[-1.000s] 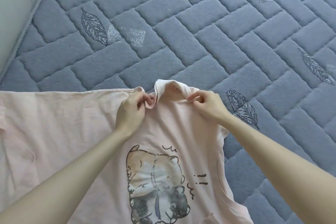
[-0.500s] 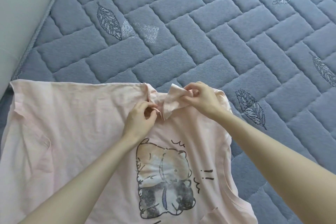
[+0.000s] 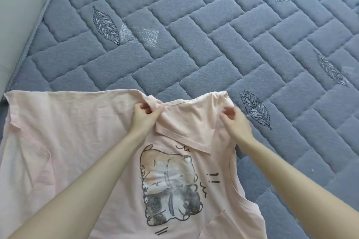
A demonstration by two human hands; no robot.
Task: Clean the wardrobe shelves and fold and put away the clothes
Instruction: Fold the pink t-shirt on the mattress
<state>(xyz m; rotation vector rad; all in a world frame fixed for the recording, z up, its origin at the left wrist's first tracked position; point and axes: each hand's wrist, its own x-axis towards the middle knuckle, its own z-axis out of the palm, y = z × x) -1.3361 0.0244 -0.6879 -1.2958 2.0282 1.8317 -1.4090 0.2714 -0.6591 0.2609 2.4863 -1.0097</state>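
Clearly soft and light, the pink T-shirt (image 3: 77,132) lies spread on the bed (image 3: 194,35), its sleeve (image 3: 186,126) folded inward between both hands. The left hand (image 3: 144,120) pinches the fold's top corner. The right hand (image 3: 236,125) is blurred, so I cannot tell its grip. Such limp cloth probably sags, so hems and seams look like the best holds.

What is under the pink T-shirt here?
The grey quilted surface shows beyond and beside the pink T-shirt and evidently runs beneath it. Whatever else lies under the cloth is covered.
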